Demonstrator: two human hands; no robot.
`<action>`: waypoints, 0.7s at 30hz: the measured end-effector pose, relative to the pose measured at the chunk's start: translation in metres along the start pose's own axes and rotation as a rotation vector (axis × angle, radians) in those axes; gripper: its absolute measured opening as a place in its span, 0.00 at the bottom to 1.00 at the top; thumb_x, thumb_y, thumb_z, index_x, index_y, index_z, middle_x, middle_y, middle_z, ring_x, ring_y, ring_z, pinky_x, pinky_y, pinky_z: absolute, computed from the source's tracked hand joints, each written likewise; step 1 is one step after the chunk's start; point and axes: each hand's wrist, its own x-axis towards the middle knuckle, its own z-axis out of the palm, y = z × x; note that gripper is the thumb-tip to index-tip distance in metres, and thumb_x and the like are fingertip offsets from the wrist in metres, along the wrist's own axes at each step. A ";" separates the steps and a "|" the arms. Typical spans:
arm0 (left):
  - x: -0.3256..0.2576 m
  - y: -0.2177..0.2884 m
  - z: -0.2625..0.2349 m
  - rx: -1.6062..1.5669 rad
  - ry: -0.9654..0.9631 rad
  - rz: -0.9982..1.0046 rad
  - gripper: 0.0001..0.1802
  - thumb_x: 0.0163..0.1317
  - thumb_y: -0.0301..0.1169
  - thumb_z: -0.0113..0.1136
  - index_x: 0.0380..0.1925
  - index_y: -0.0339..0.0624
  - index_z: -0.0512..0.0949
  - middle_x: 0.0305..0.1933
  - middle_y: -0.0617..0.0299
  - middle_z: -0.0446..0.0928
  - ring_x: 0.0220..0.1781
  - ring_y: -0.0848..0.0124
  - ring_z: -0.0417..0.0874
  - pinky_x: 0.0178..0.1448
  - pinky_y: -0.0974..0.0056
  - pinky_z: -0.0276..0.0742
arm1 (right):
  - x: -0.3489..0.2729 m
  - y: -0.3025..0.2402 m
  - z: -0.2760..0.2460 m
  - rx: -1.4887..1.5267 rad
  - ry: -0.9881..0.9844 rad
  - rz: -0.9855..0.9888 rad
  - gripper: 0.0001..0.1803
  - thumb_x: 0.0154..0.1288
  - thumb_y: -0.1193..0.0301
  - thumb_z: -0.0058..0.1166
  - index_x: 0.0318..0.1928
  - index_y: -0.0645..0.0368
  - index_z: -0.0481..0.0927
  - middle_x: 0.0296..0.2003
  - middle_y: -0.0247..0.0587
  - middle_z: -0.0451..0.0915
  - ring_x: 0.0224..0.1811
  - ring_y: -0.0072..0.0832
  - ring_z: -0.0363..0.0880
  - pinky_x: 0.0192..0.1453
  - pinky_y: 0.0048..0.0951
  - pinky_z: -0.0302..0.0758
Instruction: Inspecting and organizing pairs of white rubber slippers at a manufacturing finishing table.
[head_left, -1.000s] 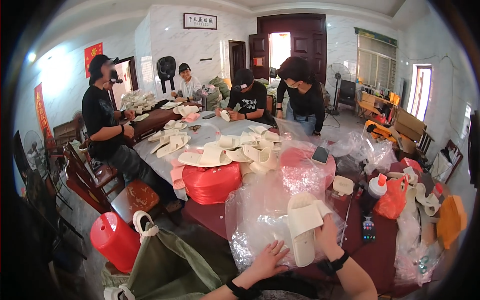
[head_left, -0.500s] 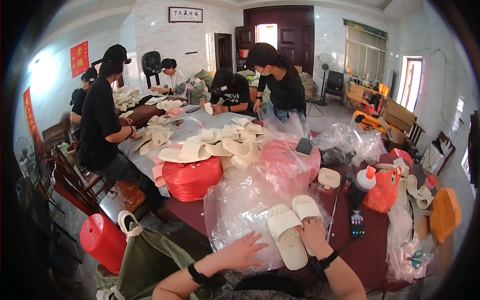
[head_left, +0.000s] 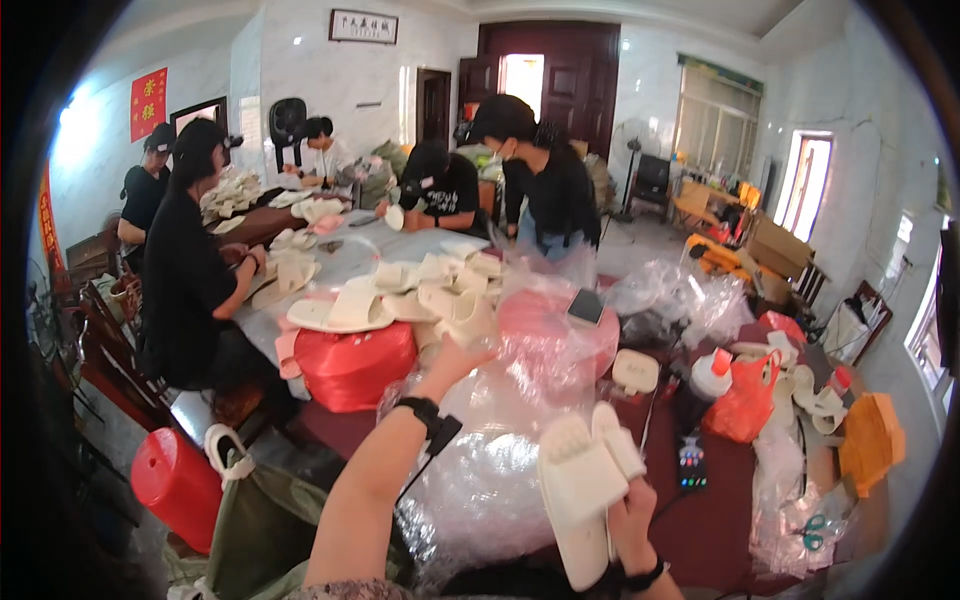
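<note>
While our right hand (head_left: 632, 512) is holding a pair of cream slippers (head_left: 585, 480) at five o'clock, its grip closed around their heels, our left hand (head_left: 462, 350) is reaching up toward twelve o'clock and clasping another cream slipper (head_left: 462, 312) from the pile on the bench (head_left: 720, 510). Crinkled clear plastic bags (head_left: 490, 480) are lying between our arms. Red bags (head_left: 352, 362) are sitting at ten o'clock, and a red bucket (head_left: 176, 484) is standing at eight o'clock.

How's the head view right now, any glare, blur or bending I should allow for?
Head view: doorway and right window are blown out; fisheye bends walls toward the dark rim; the left hand is slightly blurred; the cream slippers in the right hand read clearly.
</note>
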 end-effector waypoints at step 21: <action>-0.242 0.038 -0.038 0.414 -0.610 0.905 0.24 0.50 0.35 0.67 0.50 0.49 0.78 0.72 0.56 0.66 0.72 0.53 0.66 0.70 0.49 0.65 | -0.049 0.002 -0.048 0.701 0.080 0.214 0.23 0.77 0.62 0.45 0.64 0.64 0.67 0.50 0.43 0.79 0.47 0.28 0.81 0.46 0.28 0.81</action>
